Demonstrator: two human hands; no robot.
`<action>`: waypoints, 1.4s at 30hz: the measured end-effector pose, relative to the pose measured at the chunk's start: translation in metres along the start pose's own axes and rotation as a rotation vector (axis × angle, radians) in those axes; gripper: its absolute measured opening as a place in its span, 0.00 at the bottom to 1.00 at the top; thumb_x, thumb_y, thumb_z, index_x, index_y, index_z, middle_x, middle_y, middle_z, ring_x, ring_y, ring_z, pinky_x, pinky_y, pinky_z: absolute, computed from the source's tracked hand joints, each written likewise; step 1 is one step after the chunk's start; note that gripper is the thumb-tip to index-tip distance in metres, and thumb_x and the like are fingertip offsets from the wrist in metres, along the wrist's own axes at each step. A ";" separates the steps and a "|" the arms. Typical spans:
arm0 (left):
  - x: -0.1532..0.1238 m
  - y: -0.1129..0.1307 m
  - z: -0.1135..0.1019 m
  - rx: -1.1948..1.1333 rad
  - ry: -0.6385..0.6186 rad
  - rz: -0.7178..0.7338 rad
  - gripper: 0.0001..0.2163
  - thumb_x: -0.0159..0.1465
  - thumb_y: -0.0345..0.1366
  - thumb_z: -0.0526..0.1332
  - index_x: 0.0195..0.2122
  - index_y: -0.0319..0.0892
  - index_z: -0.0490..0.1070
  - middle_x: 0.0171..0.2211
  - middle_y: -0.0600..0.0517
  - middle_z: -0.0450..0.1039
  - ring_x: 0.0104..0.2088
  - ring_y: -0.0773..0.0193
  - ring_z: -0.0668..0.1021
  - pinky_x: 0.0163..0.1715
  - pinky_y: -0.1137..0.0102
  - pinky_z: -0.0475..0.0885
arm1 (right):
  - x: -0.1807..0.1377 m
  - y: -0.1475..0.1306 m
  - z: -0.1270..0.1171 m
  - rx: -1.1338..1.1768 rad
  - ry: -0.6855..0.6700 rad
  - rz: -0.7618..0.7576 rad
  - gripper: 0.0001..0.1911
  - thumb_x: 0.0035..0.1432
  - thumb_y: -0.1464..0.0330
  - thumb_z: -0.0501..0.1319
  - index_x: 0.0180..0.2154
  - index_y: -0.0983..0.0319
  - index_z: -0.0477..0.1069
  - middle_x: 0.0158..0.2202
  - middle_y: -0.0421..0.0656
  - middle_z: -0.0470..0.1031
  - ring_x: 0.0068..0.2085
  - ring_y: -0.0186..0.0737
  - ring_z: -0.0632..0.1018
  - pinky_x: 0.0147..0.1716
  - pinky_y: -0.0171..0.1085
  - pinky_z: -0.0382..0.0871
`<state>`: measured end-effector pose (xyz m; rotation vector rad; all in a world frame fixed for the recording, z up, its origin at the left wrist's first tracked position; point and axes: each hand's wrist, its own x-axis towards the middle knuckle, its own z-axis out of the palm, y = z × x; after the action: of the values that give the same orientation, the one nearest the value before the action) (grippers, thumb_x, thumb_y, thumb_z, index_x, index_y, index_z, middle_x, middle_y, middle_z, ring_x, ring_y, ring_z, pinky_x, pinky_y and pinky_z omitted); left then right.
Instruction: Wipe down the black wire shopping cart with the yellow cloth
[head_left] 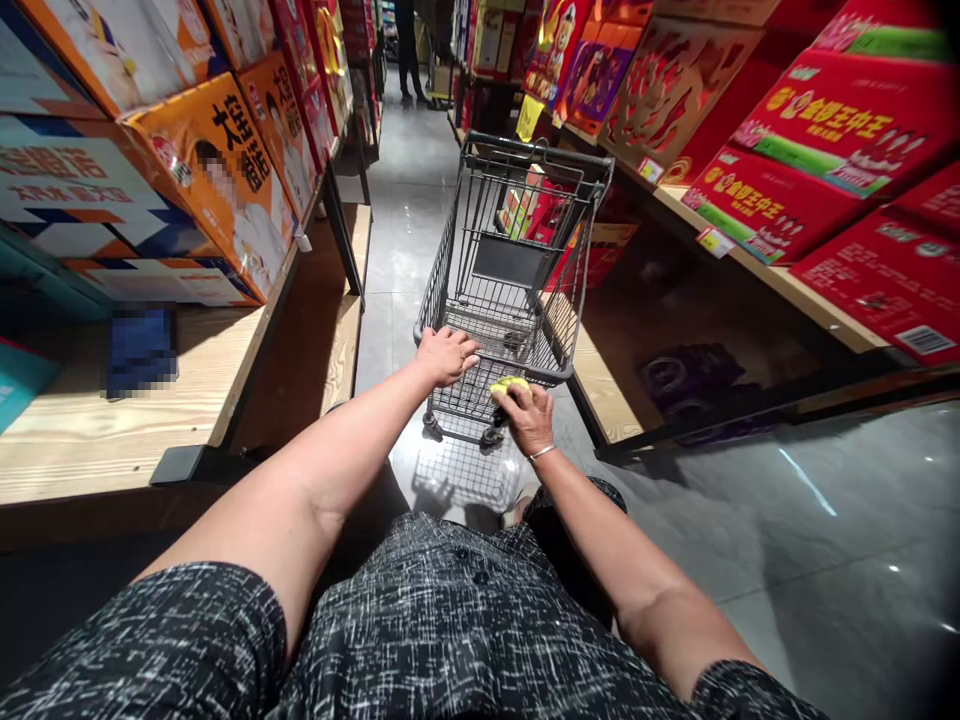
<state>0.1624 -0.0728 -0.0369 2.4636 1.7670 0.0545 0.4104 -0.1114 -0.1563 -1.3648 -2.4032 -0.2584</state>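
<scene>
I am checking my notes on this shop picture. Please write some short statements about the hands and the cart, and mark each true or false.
1. The left hand rests on the cart rim. True.
2. The right hand holds a yellow cloth. True.
3. The cart is full of boxes. False: its basket looks empty; the boxes stand on shelves behind it.
4. The right wrist is bare. False: it wears a bracelet.
5. The red boxes are on the right. True.

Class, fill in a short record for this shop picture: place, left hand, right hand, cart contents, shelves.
Place: shop aisle with a grey tiled floor
Left hand: on the shopping cart handle
Right hand: on the handle, gripping a yellow object
Cart contents: colourful boxes
Shelves: orange boxes left, red boxes right
</scene>
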 end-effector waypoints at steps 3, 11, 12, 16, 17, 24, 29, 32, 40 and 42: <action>0.003 -0.009 -0.002 -0.031 0.002 -0.063 0.26 0.75 0.55 0.43 0.60 0.52 0.75 0.60 0.45 0.73 0.56 0.42 0.71 0.54 0.45 0.62 | 0.015 0.008 -0.027 -0.005 0.266 0.014 0.20 0.68 0.69 0.60 0.56 0.43 0.78 0.55 0.45 0.72 0.57 0.49 0.64 0.57 0.47 0.61; 0.008 -0.021 0.000 -0.110 0.046 -0.149 0.29 0.69 0.65 0.48 0.49 0.55 0.83 0.53 0.47 0.79 0.55 0.43 0.72 0.57 0.45 0.60 | -0.002 -0.021 0.022 -0.028 0.033 0.021 0.21 0.68 0.69 0.59 0.56 0.41 0.77 0.57 0.43 0.73 0.56 0.49 0.66 0.55 0.49 0.62; 0.008 -0.022 0.000 -0.115 0.047 -0.153 0.29 0.69 0.65 0.48 0.49 0.55 0.83 0.53 0.48 0.79 0.55 0.43 0.72 0.57 0.45 0.60 | -0.008 -0.027 0.033 -0.030 -0.057 0.038 0.22 0.68 0.70 0.59 0.57 0.41 0.77 0.58 0.43 0.73 0.55 0.49 0.66 0.54 0.49 0.62; 0.008 -0.024 0.000 -0.127 0.048 -0.162 0.29 0.68 0.65 0.49 0.48 0.55 0.84 0.53 0.48 0.79 0.55 0.43 0.72 0.57 0.46 0.60 | -0.025 -0.046 0.059 -0.032 -0.315 0.094 0.23 0.66 0.72 0.58 0.56 0.44 0.76 0.60 0.44 0.72 0.55 0.51 0.67 0.52 0.48 0.62; 0.008 -0.025 0.000 -0.131 0.051 -0.161 0.29 0.68 0.65 0.48 0.48 0.55 0.84 0.53 0.48 0.79 0.55 0.43 0.72 0.57 0.46 0.60 | -0.027 -0.048 0.061 -0.027 -0.342 0.078 0.22 0.66 0.72 0.59 0.56 0.46 0.77 0.60 0.45 0.72 0.56 0.51 0.68 0.52 0.48 0.62; 0.008 -0.045 -0.002 -0.121 0.044 -0.158 0.29 0.68 0.66 0.49 0.48 0.58 0.84 0.54 0.50 0.79 0.57 0.44 0.71 0.58 0.48 0.60 | -0.009 -0.044 0.023 0.006 -0.266 -0.077 0.18 0.68 0.68 0.60 0.55 0.43 0.77 0.59 0.41 0.73 0.56 0.48 0.67 0.50 0.44 0.62; 0.001 -0.041 -0.006 -0.139 0.020 -0.196 0.27 0.71 0.59 0.48 0.59 0.56 0.78 0.62 0.48 0.72 0.65 0.42 0.66 0.67 0.42 0.50 | 0.011 -0.019 -0.045 -0.005 0.228 -0.062 0.25 0.65 0.72 0.60 0.58 0.44 0.76 0.59 0.44 0.70 0.59 0.51 0.63 0.58 0.48 0.61; -0.002 -0.016 -0.001 -0.183 0.019 -0.069 0.25 0.74 0.47 0.48 0.68 0.52 0.66 0.68 0.48 0.66 0.72 0.47 0.58 0.71 0.41 0.40 | 0.022 -0.009 -0.068 -0.010 0.307 0.066 0.30 0.60 0.77 0.58 0.59 0.48 0.76 0.60 0.47 0.67 0.60 0.54 0.61 0.59 0.50 0.61; -0.004 0.014 0.018 -0.216 0.070 0.084 0.45 0.61 0.39 0.61 0.77 0.39 0.41 0.69 0.41 0.64 0.68 0.50 0.64 0.67 0.53 0.52 | 0.056 -0.058 -0.067 -0.023 0.013 0.062 0.25 0.62 0.73 0.58 0.58 0.50 0.75 0.60 0.47 0.71 0.58 0.55 0.62 0.52 0.50 0.59; -0.005 0.007 0.016 -0.242 0.065 0.099 0.49 0.60 0.39 0.61 0.77 0.37 0.33 0.67 0.42 0.67 0.65 0.49 0.68 0.66 0.55 0.54 | 0.063 -0.061 -0.074 -0.022 -0.025 0.008 0.23 0.63 0.73 0.58 0.57 0.49 0.75 0.59 0.46 0.72 0.57 0.53 0.63 0.49 0.48 0.59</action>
<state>0.1689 -0.0812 -0.0523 2.3950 1.5564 0.3398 0.3449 -0.1182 -0.0625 -1.3950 -2.4212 -0.2675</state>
